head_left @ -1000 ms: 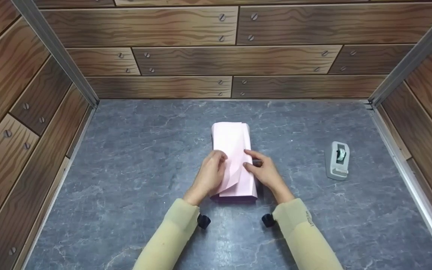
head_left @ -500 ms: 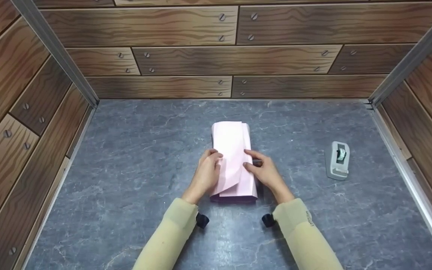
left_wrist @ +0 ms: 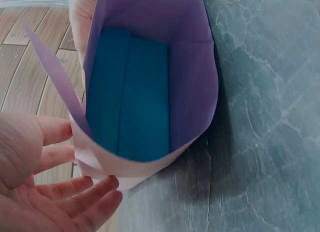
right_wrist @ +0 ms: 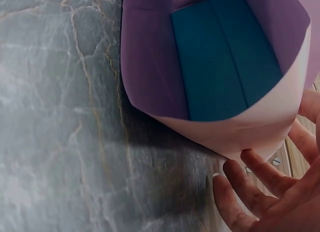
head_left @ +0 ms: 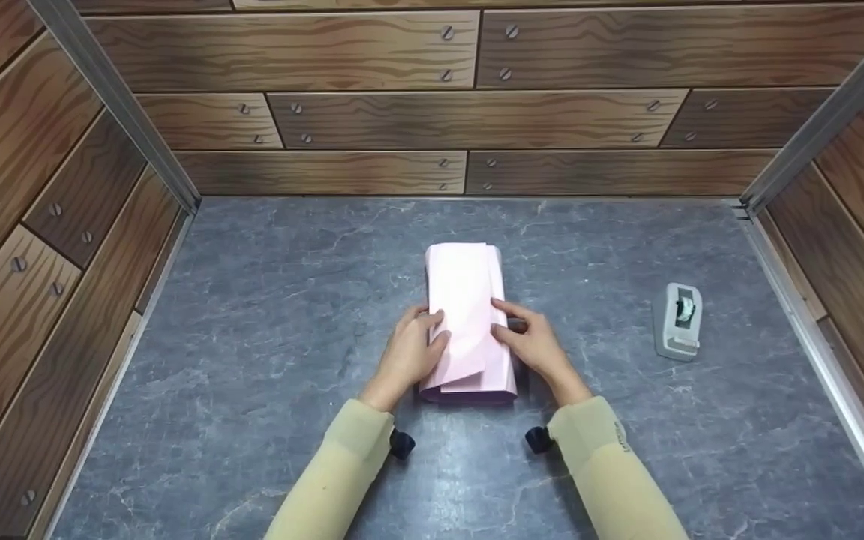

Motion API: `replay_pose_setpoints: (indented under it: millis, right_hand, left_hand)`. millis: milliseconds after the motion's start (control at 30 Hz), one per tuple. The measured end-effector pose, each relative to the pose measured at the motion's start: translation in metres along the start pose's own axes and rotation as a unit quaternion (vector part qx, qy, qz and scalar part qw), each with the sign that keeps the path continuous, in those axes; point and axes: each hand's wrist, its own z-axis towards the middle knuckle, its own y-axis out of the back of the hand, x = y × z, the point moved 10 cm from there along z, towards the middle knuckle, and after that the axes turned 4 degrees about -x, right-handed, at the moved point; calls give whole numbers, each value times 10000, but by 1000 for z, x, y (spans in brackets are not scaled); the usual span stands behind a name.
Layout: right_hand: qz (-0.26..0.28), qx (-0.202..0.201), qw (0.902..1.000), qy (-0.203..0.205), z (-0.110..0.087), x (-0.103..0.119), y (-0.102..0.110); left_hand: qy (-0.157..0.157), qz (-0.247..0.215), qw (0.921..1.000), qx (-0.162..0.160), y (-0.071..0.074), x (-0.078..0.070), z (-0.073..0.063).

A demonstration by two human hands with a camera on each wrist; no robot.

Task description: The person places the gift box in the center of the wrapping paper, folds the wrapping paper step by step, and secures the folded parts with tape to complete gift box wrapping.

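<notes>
Pink wrapping paper (head_left: 462, 292) is folded round a blue box (left_wrist: 135, 102), its flap overlapping on top. Both wrist views look into the near end, where the paper stands out past the box as an uncreased sleeve. My left hand (head_left: 407, 350) grips the paper's left edge, thumb on top and other fingers along the side. My right hand (head_left: 537, 343) holds the right edge, with two fingertips on top and the others against the side in the right wrist view. The flap's near corner stands slightly raised.
A grey tape dispenser (head_left: 679, 321) stands on the marbled table (head_left: 267, 300) to the right. Wood-patterned walls (head_left: 372, 120) with metal corner rails enclose the back and both sides.
My left hand has slid left from the top of the flap to the paper's left edge, and its thumb has spread. The right hand has held its place.
</notes>
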Motion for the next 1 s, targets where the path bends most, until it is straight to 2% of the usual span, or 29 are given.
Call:
replay_pose_setpoints:
  millis: [333,467,700,867,1000]
  right_hand:
    - [-121,-31,9999,52,0,2,2]
    - [-119,-16,9999,11,0,2,2]
    - [140,-60,9996,226,0,5,2]
    - [108,-66,9999,66,0,3,2]
    - [19,-69,9999,-71,-1,2,2]
  left_hand:
    - [16,362,9993,87,-4,-3,-2]
    - [-17,311,9995,-34,-3,-4,-5]
    - [-69,-257,9984,-492,10,-5,-16]
    - [9,-829,9956,-425,18,-5,-24]
    - [55,-1103,9933,-335,22,-6,-26]
